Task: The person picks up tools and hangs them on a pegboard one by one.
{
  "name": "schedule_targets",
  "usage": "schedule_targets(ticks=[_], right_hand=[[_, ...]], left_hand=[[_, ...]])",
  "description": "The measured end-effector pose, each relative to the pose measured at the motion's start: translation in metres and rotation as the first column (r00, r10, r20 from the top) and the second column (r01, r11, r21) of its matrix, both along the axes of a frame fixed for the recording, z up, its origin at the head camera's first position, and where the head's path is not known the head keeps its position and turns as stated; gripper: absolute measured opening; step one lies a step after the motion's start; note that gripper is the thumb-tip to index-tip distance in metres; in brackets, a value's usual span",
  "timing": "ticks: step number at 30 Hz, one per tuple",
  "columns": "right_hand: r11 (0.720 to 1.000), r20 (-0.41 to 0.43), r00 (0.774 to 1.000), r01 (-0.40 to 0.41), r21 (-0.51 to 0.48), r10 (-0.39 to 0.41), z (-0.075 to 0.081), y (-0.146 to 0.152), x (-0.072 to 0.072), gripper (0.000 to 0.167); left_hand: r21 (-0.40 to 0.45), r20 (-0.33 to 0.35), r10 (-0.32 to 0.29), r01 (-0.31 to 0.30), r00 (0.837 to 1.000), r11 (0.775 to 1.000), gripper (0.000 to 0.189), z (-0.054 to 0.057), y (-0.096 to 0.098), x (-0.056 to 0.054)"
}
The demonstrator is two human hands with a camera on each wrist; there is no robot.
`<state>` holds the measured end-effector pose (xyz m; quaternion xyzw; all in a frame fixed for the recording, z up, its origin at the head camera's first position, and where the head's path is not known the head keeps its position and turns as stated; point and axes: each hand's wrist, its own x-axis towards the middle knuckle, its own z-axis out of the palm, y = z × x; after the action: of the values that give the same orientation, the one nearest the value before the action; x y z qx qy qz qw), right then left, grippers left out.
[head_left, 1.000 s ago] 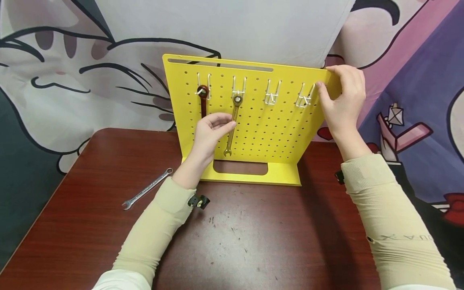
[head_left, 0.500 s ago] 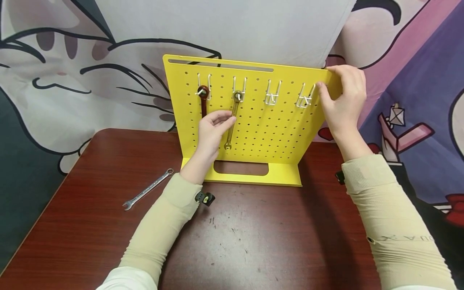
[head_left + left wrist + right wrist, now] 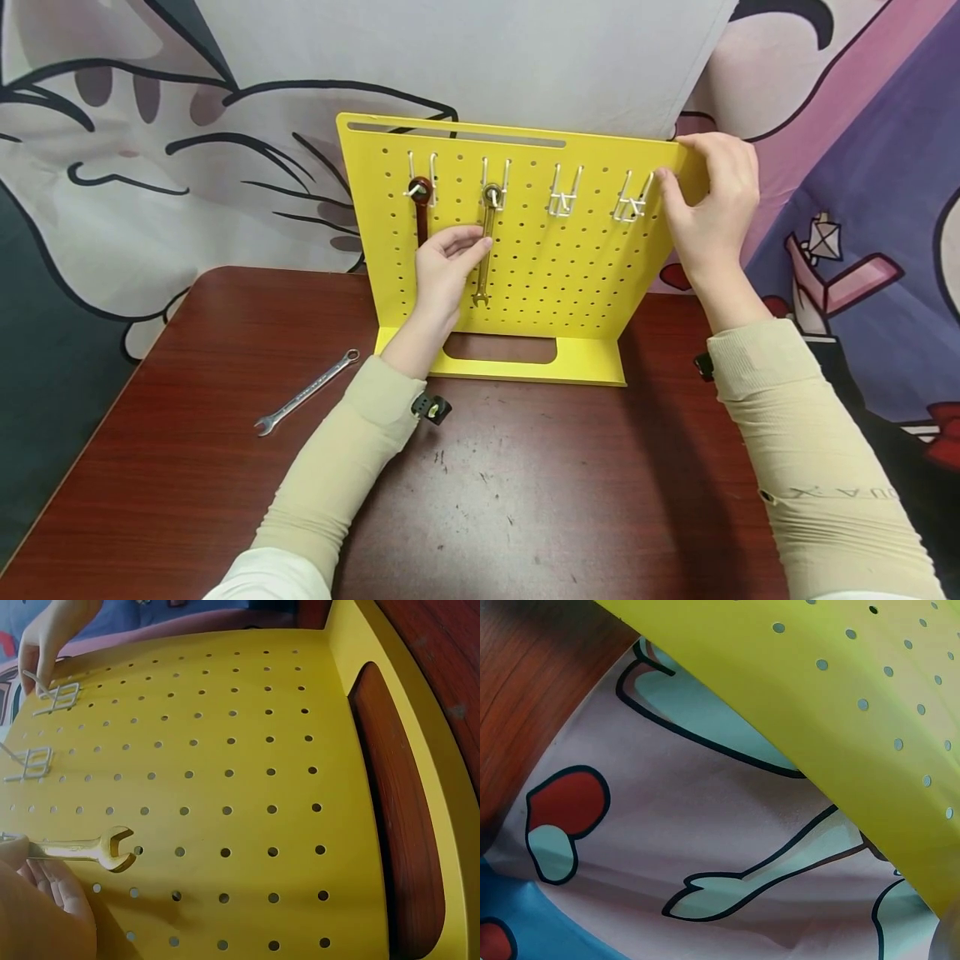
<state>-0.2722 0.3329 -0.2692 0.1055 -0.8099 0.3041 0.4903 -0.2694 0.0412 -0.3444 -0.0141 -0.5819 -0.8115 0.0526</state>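
Head view: a gold-toned wrench hangs, forked end down, in front of a yellow pegboard, its ring end at the second hook from the left. A white prong shows within the ring. The left hand pinches the shank between thumb and fingers. The right hand grips the board's upper right corner, thumb on the front face, presumably to steady it. At the first hook hangs a red-brown tool (its lower part is hidden behind the left hand). A silver wrench lies on the table, left of the board. The third hook and the fourth hook bear no tool.

Left wrist view: the forked end points toward the board's base; whether it touches the panel cannot be told.

Step in hand, as judged: seating the gold-toned wrench, nearly complete. The next move appears to call for letting the ring settle fully on the prong, then easing the pinch only once the hook carries the weight; too early a release could let the wrench slip off. The silver wrench would then be the likely candidate for the third hook.
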Motion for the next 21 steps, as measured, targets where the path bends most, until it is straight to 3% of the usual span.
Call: schedule_targets(ticks=[10,21], right_hand=[[1.000,0.008,1.000,0.003,-0.001,-0.003,0.000,0.000,0.001,0.032],[1.000,0.012,1.000,0.006,0.006,-0.006,-0.001,0.000,0.001,0.033]], left_hand=[[-0.041,-0.042,0.037,-0.039,0.998,0.998,0.025,-0.002,-0.007,0.002],[-0.048,-0.062,-0.003,0.000,0.998,0.999,0.023,-0.012,-0.021,0.008]])
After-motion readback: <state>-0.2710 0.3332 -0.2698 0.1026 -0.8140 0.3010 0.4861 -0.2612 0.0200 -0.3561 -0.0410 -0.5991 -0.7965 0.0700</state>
